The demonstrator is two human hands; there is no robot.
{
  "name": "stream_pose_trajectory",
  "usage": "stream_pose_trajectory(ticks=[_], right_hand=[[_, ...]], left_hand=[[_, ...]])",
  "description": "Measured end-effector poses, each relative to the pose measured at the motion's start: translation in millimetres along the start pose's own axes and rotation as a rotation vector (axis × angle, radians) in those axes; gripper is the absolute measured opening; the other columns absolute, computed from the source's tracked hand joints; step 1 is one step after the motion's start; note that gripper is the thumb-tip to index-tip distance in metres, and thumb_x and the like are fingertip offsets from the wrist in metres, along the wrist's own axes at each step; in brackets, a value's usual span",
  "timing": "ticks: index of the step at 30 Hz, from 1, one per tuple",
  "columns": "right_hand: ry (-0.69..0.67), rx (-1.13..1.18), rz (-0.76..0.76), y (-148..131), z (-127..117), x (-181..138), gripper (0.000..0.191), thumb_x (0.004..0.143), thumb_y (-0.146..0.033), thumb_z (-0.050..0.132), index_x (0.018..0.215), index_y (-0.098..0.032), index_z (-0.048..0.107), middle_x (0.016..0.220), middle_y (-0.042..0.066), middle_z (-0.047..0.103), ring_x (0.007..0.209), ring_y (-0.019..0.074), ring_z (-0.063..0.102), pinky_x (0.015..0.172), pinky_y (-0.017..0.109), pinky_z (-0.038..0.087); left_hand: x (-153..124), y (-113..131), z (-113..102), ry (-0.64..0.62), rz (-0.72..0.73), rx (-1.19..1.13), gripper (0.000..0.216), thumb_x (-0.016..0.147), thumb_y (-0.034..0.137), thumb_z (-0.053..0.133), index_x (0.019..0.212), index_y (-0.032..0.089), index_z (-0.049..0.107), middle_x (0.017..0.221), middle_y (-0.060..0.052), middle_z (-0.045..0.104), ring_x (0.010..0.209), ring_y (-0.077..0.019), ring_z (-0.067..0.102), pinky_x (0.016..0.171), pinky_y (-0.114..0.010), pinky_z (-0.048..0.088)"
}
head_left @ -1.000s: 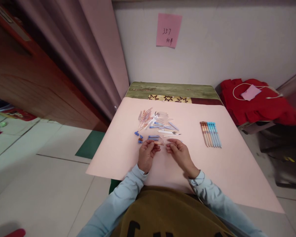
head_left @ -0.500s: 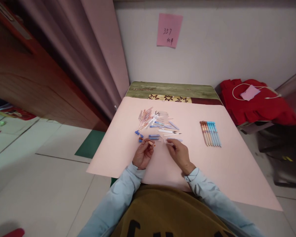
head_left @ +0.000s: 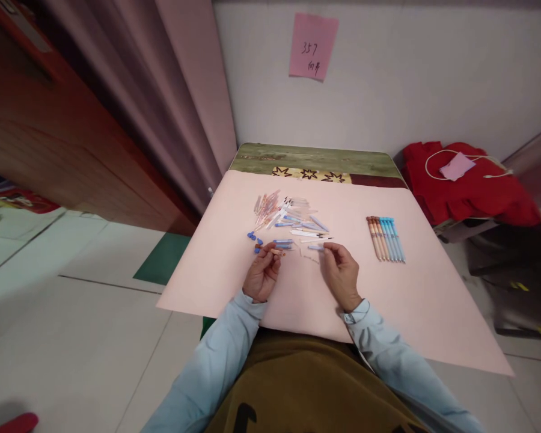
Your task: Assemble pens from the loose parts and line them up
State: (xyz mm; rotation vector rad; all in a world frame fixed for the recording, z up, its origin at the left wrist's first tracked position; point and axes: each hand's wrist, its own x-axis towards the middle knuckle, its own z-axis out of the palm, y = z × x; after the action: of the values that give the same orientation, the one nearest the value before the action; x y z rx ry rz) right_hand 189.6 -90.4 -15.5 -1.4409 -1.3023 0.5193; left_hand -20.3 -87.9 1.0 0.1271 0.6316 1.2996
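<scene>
My left hand (head_left: pixel 262 275) is curled and pinches a short orange pen piece (head_left: pixel 277 252) just above the pink table cover (head_left: pixel 234 264). My right hand (head_left: pixel 340 270) rests a little to the right, its fingers bent with the tips at a small blue pen part (head_left: pixel 316 247). Beyond both hands lies a heap of loose pen parts (head_left: pixel 285 221): clear and orange barrels, white refills, blue pieces. A few small blue caps (head_left: pixel 253 238) lie left of the heap. A thin spring or wire (head_left: pixel 309 258) lies between my hands.
A neat row of several finished pens (head_left: pixel 385 239), orange and blue, lies at the right of the cover. A green patterned table end (head_left: pixel 315 162) meets the wall, where a pink note (head_left: pixel 312 46) hangs. A red cloth with a white cable (head_left: pixel 469 186) sits to the right.
My hands have drawn apart. The right hand moved right and forward to the blue part; the left stays closed on the orange piece. The view shifted slightly.
</scene>
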Motion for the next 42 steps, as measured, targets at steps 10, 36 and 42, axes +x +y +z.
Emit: stream_pose_trajectory(ticks=[10,36,42], right_hand=[[-0.293,-0.499,-0.213,-23.3,33.9,12.8,0.018,0.089,-0.033,0.061,0.097,-0.026,0.075,0.09,0.003,0.07,0.086,0.0184,0.062,0.068,0.028,0.041],[-0.351,-0.336,-0.176,-92.3,-14.2,-20.2,0.03,0.086,-0.048,0.061,0.076,-0.022,0.073,0.067,0.003,0.067,0.057,0.015,0.056,0.055,0.026,0.041],[-0.382,-0.348,-0.102,-91.5,-17.3,-20.0,0.032,0.084,-0.049,0.062,0.071,-0.022,0.072,0.062,0.001,0.065,0.053,0.0135,0.054,0.051,0.024,0.037]], left_hand=[[0.7,3.1,-1.2,-0.006,0.007,-0.1,0.014,0.095,0.01,0.053,0.095,0.014,0.067,0.083,-0.002,0.071,0.063,-0.0038,0.066,0.058,-0.008,0.056],[-10.5,-6.7,-0.6,-0.219,-0.002,0.167,0.019,0.081,0.019,0.073,0.095,0.011,0.062,0.085,-0.007,0.074,0.064,-0.01,0.069,0.061,-0.018,0.058],[-9.5,-8.8,-3.2,-0.255,0.006,0.208,0.025,0.078,0.021,0.076,0.097,0.012,0.063,0.085,-0.007,0.075,0.064,-0.0104,0.069,0.063,-0.019,0.058]])
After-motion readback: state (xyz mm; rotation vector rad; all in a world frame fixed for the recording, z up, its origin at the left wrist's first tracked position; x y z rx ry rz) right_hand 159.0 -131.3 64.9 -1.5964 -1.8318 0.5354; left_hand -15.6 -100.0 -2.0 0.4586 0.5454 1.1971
